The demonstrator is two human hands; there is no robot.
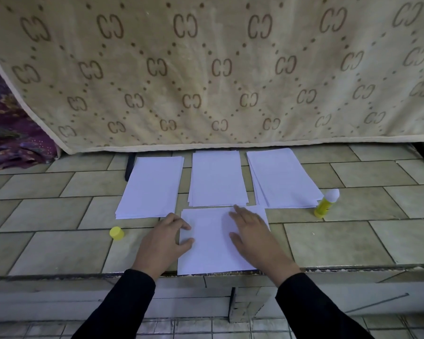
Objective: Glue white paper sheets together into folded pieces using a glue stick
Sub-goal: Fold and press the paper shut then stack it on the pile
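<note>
A white sheet [206, 243] lies at the near edge of the tiled ledge [340, 241]. The right hand [249, 231] presses it flat-fingered, and the left hand [165, 237] rests loosely curved fingers on its left edge, gripping nothing. Three paper stacks [217, 178] lie beyond; the glue stick [326, 204] stands uncapped at right, its cap [116, 233] left.

Soft, even, rather dim light gives the white paper [206, 253] a cool bluish cast. Shadows are faint: a weak smudge on the sheet beside the right hand [252, 233] and a darker band under the front edge of the counter [340, 243]. The wide lens bows its tile lines and the hem of the patterned cloth [206, 69] toward the sides, and fine detail looks slightly soft.
</note>
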